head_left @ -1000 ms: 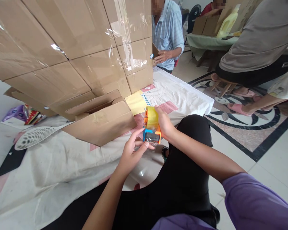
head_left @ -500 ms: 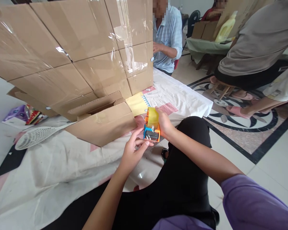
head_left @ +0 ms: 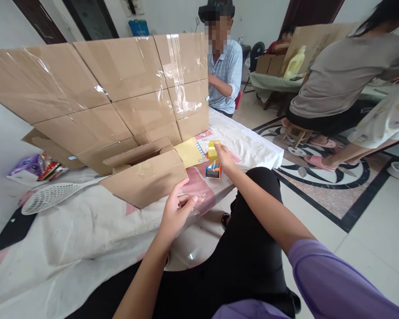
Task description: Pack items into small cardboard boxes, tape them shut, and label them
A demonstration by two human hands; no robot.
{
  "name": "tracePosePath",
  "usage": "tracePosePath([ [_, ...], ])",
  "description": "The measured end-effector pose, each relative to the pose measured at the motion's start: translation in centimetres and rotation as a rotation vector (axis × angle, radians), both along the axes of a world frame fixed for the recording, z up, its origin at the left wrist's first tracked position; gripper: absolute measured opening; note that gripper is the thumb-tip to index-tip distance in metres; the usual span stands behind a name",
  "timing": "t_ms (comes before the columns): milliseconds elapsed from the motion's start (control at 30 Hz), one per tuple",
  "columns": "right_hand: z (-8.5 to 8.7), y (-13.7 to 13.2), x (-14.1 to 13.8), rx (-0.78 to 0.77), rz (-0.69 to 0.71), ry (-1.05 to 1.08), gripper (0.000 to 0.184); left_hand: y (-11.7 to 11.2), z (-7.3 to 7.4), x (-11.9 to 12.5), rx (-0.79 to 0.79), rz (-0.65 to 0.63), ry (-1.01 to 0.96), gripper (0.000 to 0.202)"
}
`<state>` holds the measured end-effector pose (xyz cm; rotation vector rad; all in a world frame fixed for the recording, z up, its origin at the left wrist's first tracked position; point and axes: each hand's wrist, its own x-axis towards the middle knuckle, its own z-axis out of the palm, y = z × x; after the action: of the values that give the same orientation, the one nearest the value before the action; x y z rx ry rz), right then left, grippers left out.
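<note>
My right hand [head_left: 223,156] is wrapped round a tape dispenser [head_left: 213,171] with an orange and blue frame and a yellowish roll of tape [head_left: 213,150] on it. It is at the table's right side, beside a yellow sheet [head_left: 190,153]. Between the thumb and fingers of my left hand [head_left: 177,206], a bit of clear tape [head_left: 199,200] shows faintly; whether it still joins the roll I cannot tell. Just beyond that hand lies a cardboard box [head_left: 149,177] with raised flaps.
Stacked taped cartons [head_left: 133,84] form a wall across the table. A white plastic strainer [head_left: 53,197], a black flat object [head_left: 13,230] and colourful packets [head_left: 36,167] lie at left. Across the table sits a person in a checked shirt [head_left: 224,75]; others sit at right.
My right hand has carried the tape dispenser up and away from my left hand, which stays pinched near the table edge. The view has tilted upward.
</note>
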<state>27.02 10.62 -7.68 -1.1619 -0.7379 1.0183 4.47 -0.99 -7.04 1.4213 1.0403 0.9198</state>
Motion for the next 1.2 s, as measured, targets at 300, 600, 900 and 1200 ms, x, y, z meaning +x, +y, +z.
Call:
tracePosePath([
  [300, -1.5, 0.8, 0.5, -0.081, -0.151, -0.429, 0.035, 0.9, 0.6, -2.3, 0.097, 0.069, -0.104, 0.079],
  [600, 1.2, -2.5, 1.5, -0.132, -0.277, -0.639, 0.046, 1.7, 2.8, -6.4, 0.132, 0.232, -0.312, 0.079],
  [900, 2.6, -8.7, -11.1, 0.437, 0.761, -0.553, 0.039, 3.1, 2.8, -9.3, -0.024, 0.186, -0.664, 0.07],
  [1200, 1.3, -8.4, -15.6, 0.393, 0.797, -0.29, 0.032, 3.9, 1.7, -9.4, -0.038, 0.148, -0.635, 0.067],
])
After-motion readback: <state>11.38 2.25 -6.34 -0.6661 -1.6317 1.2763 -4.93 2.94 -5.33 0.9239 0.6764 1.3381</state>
